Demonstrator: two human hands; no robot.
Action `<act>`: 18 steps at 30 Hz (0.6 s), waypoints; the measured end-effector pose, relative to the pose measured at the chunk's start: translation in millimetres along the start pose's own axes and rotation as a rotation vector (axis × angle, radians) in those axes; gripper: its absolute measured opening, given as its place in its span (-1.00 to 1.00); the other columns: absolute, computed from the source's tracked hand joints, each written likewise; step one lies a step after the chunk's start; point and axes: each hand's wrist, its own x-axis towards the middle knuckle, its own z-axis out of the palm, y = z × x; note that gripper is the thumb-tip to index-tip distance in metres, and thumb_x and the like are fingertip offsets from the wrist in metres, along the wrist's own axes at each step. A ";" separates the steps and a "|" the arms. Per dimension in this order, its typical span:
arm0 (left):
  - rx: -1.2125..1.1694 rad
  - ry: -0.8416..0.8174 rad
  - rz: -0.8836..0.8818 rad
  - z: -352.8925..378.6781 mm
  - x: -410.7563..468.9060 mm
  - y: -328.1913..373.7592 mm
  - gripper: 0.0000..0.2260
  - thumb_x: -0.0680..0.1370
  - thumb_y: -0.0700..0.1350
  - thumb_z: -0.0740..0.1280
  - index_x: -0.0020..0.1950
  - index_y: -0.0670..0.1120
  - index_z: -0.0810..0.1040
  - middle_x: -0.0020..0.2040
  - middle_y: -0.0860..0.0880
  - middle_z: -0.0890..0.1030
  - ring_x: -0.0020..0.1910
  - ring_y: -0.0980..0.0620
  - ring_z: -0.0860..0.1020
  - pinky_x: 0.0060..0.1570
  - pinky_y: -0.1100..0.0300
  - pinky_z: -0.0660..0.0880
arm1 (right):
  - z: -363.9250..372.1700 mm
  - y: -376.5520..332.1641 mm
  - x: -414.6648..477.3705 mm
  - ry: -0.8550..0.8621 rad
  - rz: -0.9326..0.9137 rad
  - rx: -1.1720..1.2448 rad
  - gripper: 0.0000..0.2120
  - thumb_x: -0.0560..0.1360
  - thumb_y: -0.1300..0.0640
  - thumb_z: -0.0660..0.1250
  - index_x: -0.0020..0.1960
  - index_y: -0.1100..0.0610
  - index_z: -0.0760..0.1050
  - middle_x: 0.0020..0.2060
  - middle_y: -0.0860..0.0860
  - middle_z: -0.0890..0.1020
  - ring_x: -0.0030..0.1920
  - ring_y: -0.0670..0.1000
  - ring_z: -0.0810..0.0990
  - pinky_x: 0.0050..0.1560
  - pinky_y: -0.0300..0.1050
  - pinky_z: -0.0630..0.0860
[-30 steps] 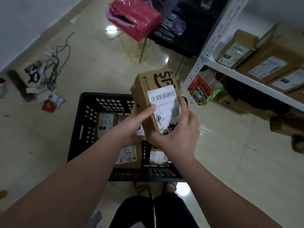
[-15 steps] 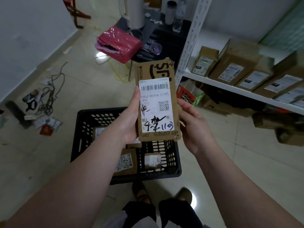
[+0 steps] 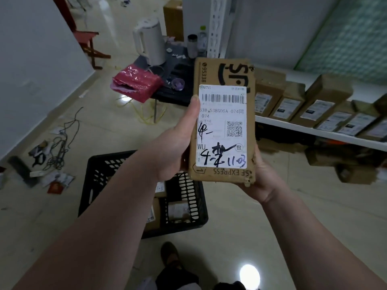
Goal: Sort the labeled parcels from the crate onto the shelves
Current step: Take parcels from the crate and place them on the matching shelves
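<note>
I hold a brown cardboard parcel (image 3: pixel 224 120) upright in front of me, its white label with barcode and handwritten numbers facing me. My left hand (image 3: pixel 178 143) grips its left edge, thumb lying along the label's side. My right hand (image 3: pixel 263 176) cups the bottom right corner from behind. Below, the black plastic crate (image 3: pixel 100 176) stands on the floor with a few labeled parcels (image 3: pixel 178 210) inside. At the right, the white shelf (image 3: pixel 318 132) carries a row of labeled cardboard parcels (image 3: pixel 320 103).
A white shelf post (image 3: pixel 215 26) rises behind the parcel. A low black table (image 3: pixel 178 93) holds a white kettle (image 3: pixel 149 42) and a pink bag (image 3: pixel 136 84). Cables and scraps (image 3: pixel 54 147) litter the floor at left. More boxes (image 3: pixel 351 174) lie under the shelf.
I raised the parcel from above the crate and turned its label upright to face me. My view lifted toward the shelf, and my right hand slid to the bottom corner.
</note>
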 end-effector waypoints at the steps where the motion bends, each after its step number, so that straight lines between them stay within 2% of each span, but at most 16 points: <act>1: 0.017 0.001 0.021 11.8 -1.3 3.5 -0.24 0.29 0.54 0.05 0.39 0.23 0.39 0.29 0.06 0.57 0.27 -0.07 0.53 0.31 -0.23 0.35 | -5.9 -2.8 -7.0 -0.008 -0.008 0.020 -0.35 0.11 -0.39 0.47 0.07 -0.04 0.68 0.04 0.01 0.71 0.04 0.00 0.70 -0.14 -0.09 0.63; 4: 0.047 -0.013 0.074 46.1 -2.6 12.0 -0.27 0.34 0.54 0.01 0.42 0.26 0.34 0.33 0.10 0.53 0.33 -0.03 0.48 0.35 -0.23 0.31 | -21.8 -13.9 -28.6 0.021 -0.034 0.084 -0.42 0.12 -0.36 0.50 0.03 -0.06 0.71 0.07 0.02 0.71 0.08 0.01 0.69 -0.08 -0.07 0.63; 7: 0.084 -0.016 0.090 76.1 -0.5 19.1 -0.32 0.37 0.52 -0.02 0.40 0.28 0.37 0.33 0.11 0.52 0.35 -0.03 0.45 0.38 -0.24 0.24 | -31.9 -30.4 -52.6 0.083 -0.052 0.099 -0.55 0.32 -0.31 0.22 -0.06 -0.09 0.73 0.01 -0.01 0.72 0.04 -0.02 0.69 -0.06 -0.08 0.64; 10: 0.102 0.002 0.073 105.1 4.7 22.5 -0.39 0.42 0.49 -0.01 0.35 0.27 0.43 0.28 0.10 0.57 0.32 -0.06 0.49 0.37 -0.25 0.24 | -47.1 -45.6 -80.3 0.119 -0.032 0.036 -0.50 0.48 -0.28 0.04 -0.04 -0.11 0.72 0.04 -0.01 0.71 0.05 -0.01 0.69 -0.05 -0.07 0.65; 12: 0.093 0.016 0.049 124.5 11.9 20.6 -0.45 0.48 0.43 0.04 0.35 0.22 0.45 0.26 0.09 0.59 0.31 -0.06 0.50 0.38 -0.23 0.24 | -63.8 -57.0 -100.6 0.135 0.003 -0.103 -0.48 0.54 -0.31 -0.04 -0.03 -0.18 0.69 0.02 -0.04 0.72 0.01 0.00 0.68 -0.10 -0.07 0.63; 15: 0.129 0.019 -0.001 157.5 27.9 13.5 -0.49 0.52 0.36 0.10 0.42 0.21 0.38 0.26 0.11 0.58 0.34 -0.04 0.46 0.42 -0.23 0.16 | -95.0 -75.3 -132.0 0.172 0.059 -0.252 -0.40 0.46 -0.46 -0.07 0.13 -0.21 0.60 0.03 -0.01 0.71 -0.01 0.03 0.62 -0.11 -0.04 0.55; 18: 0.176 -0.019 -0.015 195.2 44.5 5.9 -0.54 0.52 0.33 0.16 0.42 0.32 0.30 0.28 0.16 0.56 0.37 -0.02 0.41 0.41 -0.28 0.13 | -123.0 -92.6 -162.2 0.200 0.080 -0.288 -0.24 0.33 -0.55 -0.04 0.30 -0.17 0.50 0.17 0.04 0.66 0.20 0.13 0.61 0.20 0.23 0.50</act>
